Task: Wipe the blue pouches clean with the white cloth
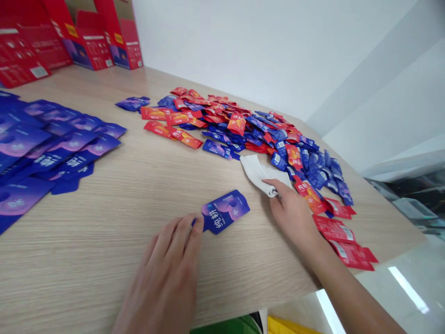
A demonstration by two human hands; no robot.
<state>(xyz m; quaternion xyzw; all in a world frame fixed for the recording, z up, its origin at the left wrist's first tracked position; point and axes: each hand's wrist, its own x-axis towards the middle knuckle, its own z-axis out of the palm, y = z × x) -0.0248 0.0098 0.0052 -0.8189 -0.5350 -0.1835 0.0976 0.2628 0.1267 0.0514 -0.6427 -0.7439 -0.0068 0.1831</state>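
Observation:
My left hand (167, 273) lies flat on the wooden table (104, 241), its fingertips pressing the corner of a single blue sachet (225, 211) with white lettering. My right hand (292, 211) rests to the right, fingers closed on a crumpled white cloth (259, 172) that lies on the table. Just beyond the cloth spreads a heap of several red and blue sachets (257, 127).
Neat overlapping rows of blue sachets (52, 148) cover the left side. Red cartons (69, 39) stand at the far left corner against the white wall. A few red sachets (344, 241) lie near the table's right edge. Green and yellow objects show below the front edge.

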